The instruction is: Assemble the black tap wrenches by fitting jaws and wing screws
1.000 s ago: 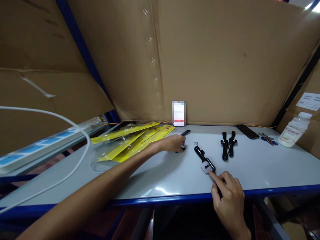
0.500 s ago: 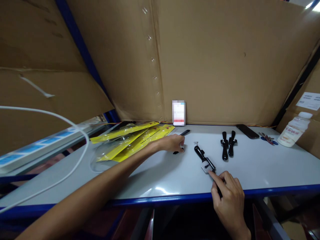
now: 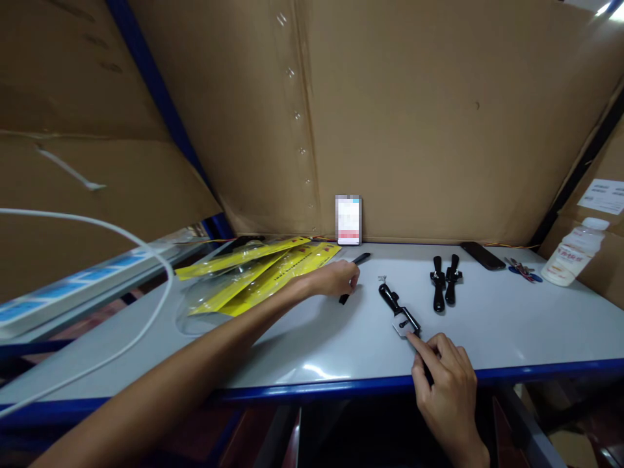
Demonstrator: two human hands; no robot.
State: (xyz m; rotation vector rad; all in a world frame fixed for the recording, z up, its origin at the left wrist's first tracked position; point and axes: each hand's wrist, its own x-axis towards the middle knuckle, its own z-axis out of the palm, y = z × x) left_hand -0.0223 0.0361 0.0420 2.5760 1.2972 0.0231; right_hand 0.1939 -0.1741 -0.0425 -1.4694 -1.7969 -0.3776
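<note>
Left hand [image 3: 337, 278] forward — right hand [image 3: 444, 383] curled

My left hand [image 3: 337, 279] covers the middle of a slim black piece [image 3: 361, 259], so how its fingers meet it is hidden. My right hand [image 3: 446, 383] hides most of the near handle of the black tool [image 3: 412, 320]. The silvery bit [image 3: 383, 278] beyond is too tiny to name. The phone [image 3: 348, 221] screen is blurred into blocks. The left edge cuts off the white cable [image 3: 146, 245] and power strip [image 3: 90, 279].

Dim light, white glare on the grey tabletop [image 3: 331, 344]
</note>
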